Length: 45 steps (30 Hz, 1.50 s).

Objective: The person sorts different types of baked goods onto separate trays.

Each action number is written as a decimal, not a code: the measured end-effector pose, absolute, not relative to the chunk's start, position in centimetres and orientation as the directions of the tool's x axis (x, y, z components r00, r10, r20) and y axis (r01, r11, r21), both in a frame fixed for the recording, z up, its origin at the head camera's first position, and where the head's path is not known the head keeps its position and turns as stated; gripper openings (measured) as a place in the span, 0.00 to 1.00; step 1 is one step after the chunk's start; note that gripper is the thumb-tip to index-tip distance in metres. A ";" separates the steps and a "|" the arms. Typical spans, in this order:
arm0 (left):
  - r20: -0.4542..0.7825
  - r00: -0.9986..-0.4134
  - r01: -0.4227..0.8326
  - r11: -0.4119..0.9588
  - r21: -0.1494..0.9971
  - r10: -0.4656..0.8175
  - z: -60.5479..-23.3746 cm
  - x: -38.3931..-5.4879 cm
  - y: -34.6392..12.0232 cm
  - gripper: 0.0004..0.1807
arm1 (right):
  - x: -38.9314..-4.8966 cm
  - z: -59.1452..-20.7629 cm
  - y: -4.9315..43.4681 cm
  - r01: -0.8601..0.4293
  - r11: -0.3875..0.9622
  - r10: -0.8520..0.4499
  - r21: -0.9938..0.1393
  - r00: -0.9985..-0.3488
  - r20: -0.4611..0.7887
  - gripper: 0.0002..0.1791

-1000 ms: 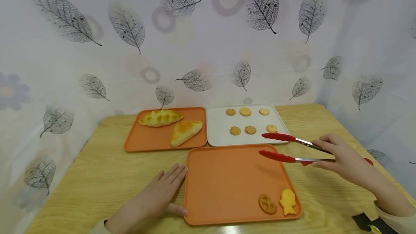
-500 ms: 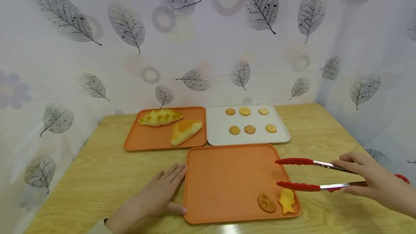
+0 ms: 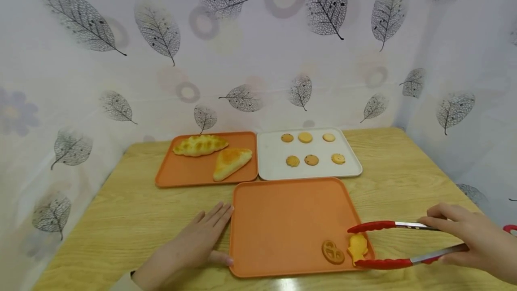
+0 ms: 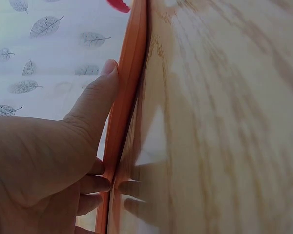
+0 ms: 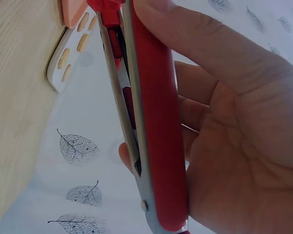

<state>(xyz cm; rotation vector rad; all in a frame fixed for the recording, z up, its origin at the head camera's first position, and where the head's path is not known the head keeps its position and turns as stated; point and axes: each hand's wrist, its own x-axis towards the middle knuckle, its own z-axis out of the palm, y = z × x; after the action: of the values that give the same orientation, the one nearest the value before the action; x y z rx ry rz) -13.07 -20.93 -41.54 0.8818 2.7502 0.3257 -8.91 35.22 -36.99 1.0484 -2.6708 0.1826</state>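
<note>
My right hand (image 3: 468, 237) grips a pair of red-tipped metal tongs (image 3: 387, 263), their red handle (image 5: 158, 122) showing along the palm in the right wrist view. The tongs' arms are spread, one tip at each end of a yellow fish-shaped cookie (image 3: 357, 248). That cookie lies in the near right corner of the front orange tray (image 3: 282, 223), beside a brown pretzel (image 3: 333, 252). My left hand (image 3: 198, 239) lies with straight fingers along this tray's left edge; in the left wrist view its thumb (image 4: 95, 95) touches the orange rim.
Behind on the left, another orange tray (image 3: 181, 176) carries a braided bread (image 3: 199, 145) and a triangular bread (image 3: 231, 163). A white tray (image 3: 270, 165) to its right holds several round cookies. A leaf-print cloth (image 3: 258, 57) hangs behind the wooden table (image 3: 133, 210).
The right hand has brought the tongs down and toward the near side, from beside the white tray to the fish-shaped cookie, their tips spreading wider. My left hand has stayed put.
</note>
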 end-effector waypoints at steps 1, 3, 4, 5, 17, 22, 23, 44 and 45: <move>-0.154 -0.792 0.538 0.794 0.283 0.591 -41.5 -13.1 -21.0 0.63 | -8.9 -36.9 35.1 -0.680 0.734 -0.648 -0.006 -0.702 0.294 0.36; -0.152 -0.793 0.536 0.795 0.285 0.589 -41.5 -13.1 -21.0 0.63 | -8.9 -36.9 34.8 -0.671 0.740 -0.647 0.036 -0.697 0.309 0.35; -0.150 -0.794 0.536 0.795 0.284 0.589 -41.5 -13.1 -21.0 0.63 | -9.0 -36.9 34.6 -0.667 0.743 -0.645 0.052 -0.694 0.318 0.35; -0.150 -0.794 0.535 0.795 0.284 0.588 -41.5 -13.1 -21.1 0.63 | -9.0 -36.8 34.4 -0.659 0.749 -0.642 0.067 -0.697 0.318 0.35; -0.152 -0.795 0.530 0.794 0.298 0.587 -41.5 -13.1 -21.1 0.63 | -9.2 -36.3 32.9 -0.572 0.807 -0.587 0.148 -0.750 0.305 0.34; -0.148 -0.797 0.529 0.796 0.295 0.585 -41.6 -13.0 -21.1 0.63 | -9.9 -36.5 32.8 -0.610 0.779 -0.615 0.145 -0.698 0.366 0.34; -0.147 -0.797 0.531 0.795 0.293 0.586 -41.6 -13.0 -21.1 0.63 | -10.1 -36.5 32.8 -0.623 0.770 -0.623 0.135 -0.689 0.371 0.34; -0.152 -0.804 0.523 0.806 0.278 0.574 -41.8 -13.0 -21.1 0.64 | -13.9 -35.1 31.1 -0.719 0.687 -0.677 0.108 -0.580 0.453 0.32; -0.152 -0.805 0.522 0.807 0.276 0.573 -41.8 -13.0 -21.1 0.64 | -14.1 -35.1 31.0 -0.725 0.681 -0.681 0.103 -0.576 0.453 0.32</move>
<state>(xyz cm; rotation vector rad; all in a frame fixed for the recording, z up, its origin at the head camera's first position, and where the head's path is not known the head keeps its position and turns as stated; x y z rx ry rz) -12.97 -21.05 -41.80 0.8511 2.7655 0.3260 -14.11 30.96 -35.09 1.0885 -2.4328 0.1280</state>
